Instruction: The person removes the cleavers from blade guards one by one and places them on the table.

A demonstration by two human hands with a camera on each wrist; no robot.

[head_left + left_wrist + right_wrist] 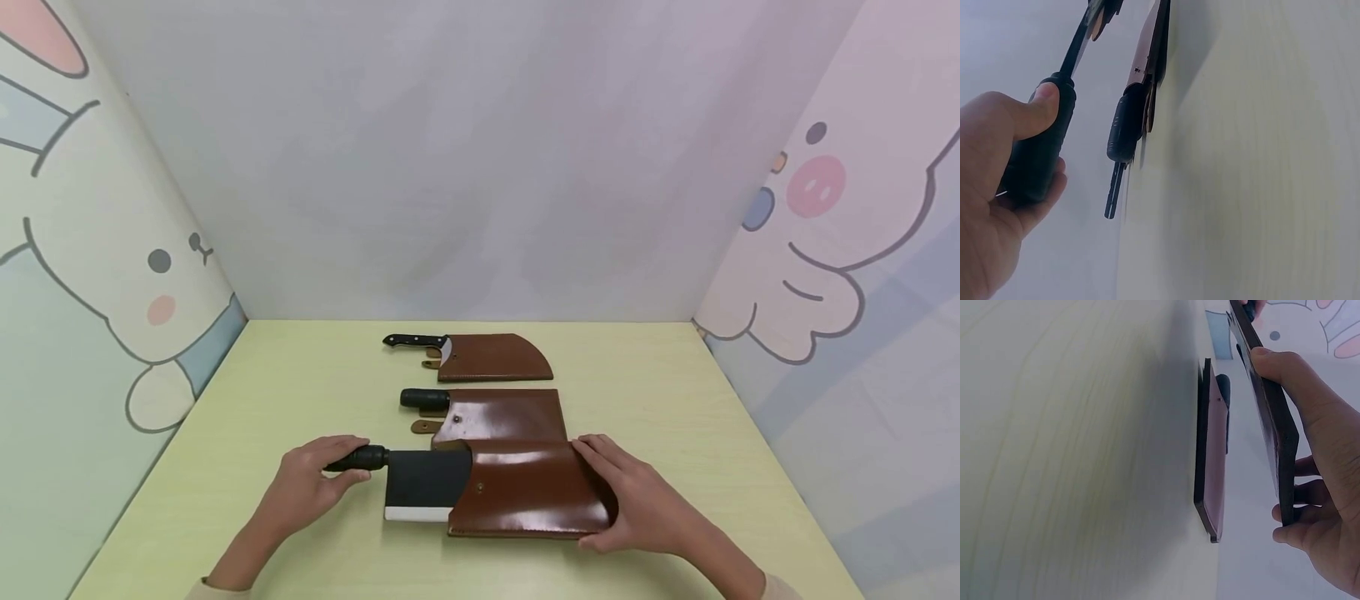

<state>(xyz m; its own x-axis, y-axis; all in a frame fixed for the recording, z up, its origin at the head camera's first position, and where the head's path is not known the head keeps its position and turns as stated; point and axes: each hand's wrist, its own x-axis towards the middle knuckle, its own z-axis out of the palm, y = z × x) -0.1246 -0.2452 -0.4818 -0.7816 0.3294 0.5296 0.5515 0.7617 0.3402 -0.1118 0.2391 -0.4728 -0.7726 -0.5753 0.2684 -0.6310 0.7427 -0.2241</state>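
A cleaver [422, 479] with a dark blade, pale cutting edge and black handle sits partly inside a glossy brown leather sheath [536, 492]. My left hand [309, 487] grips the handle, thumb along it, as the left wrist view also shows. At the sheath's closed right end, my right hand [647, 504] holds it with the thumb on one edge and fingers on the other. In the right wrist view the held sheath [1272, 419] is raised off the table. The front part of the blade is hidden inside the leather.
Just behind lies a second brown sheath [510, 412] with a dark handle [424, 398] sticking out. Farther back is a curved brown sheath [495, 357] holding a knife with a black riveted handle [415, 340]. Walls bound the pale wooden table [315, 367] at the back and sides.
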